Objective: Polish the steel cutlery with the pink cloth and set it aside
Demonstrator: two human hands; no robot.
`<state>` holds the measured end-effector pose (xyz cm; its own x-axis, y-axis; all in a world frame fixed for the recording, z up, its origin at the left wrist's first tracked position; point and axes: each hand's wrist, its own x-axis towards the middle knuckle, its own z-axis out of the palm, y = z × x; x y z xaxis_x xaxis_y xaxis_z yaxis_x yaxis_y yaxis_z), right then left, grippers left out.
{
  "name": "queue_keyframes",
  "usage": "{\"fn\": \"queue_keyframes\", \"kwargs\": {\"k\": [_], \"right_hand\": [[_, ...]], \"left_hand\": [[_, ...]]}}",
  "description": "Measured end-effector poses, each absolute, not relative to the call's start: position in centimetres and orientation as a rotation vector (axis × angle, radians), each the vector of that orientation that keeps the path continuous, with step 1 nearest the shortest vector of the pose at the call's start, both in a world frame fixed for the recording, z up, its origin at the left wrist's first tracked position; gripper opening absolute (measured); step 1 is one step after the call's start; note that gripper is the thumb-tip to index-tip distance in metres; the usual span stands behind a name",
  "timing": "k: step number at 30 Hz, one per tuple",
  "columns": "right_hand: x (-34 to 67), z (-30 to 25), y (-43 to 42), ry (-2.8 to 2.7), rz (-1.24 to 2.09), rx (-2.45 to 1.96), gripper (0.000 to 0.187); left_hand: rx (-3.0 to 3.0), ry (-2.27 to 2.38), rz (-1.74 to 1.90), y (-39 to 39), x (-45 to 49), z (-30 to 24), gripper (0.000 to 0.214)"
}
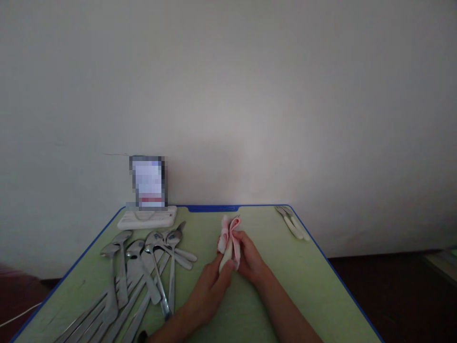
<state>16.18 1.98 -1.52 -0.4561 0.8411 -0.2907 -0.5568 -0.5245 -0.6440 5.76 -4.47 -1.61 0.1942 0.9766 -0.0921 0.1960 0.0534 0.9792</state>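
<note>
Over the middle of the table, my left hand [213,282] is closed on the pale handle [226,257] of a piece of cutlery. A pink and white cloth [235,238] is folded around its upper part, so whether it is a fork, knife or spoon cannot be told; only a small metal tip shows above. My right hand [250,259] grips the cloth from the right side, fingers pressed against it. Left of my hands lies a pile of metal cutlery, with several spoons [154,238] and several long plain handles [132,305].
White-handled cutlery [293,224] lies at the far right corner of the green table [271,305], which has a blue edge. At the far left, a blurred-out screen [148,183] stands by a white keyboard-like object [148,218]. A wall [250,105] rises behind.
</note>
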Motion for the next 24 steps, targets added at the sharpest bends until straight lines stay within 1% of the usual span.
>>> {"fn": "queue_keyframes", "kwargs": {"k": [6,12,19,24], "right_hand": [[15.8,-1.3,1.9,-0.532,2.029,-0.745,0.022],[15.8,-1.4,1.9,-0.526,1.996,-0.724,0.024],[15.9,-1.4,2.0,-0.478,2.052,-0.731,0.027],[16.1,-1.8,2.8,-0.387,2.008,-0.668,0.029]], "left_hand": [[1.408,1.282,0.945,-4.4,5.8,-1.0,0.048],[1.490,1.314,0.915,-4.3,5.8,-1.0,0.043],[1.574,1.301,0.871,-4.1,5.8,-0.8,0.038],[1.581,1.298,0.828,-4.1,5.7,-0.9,0.032]]}}
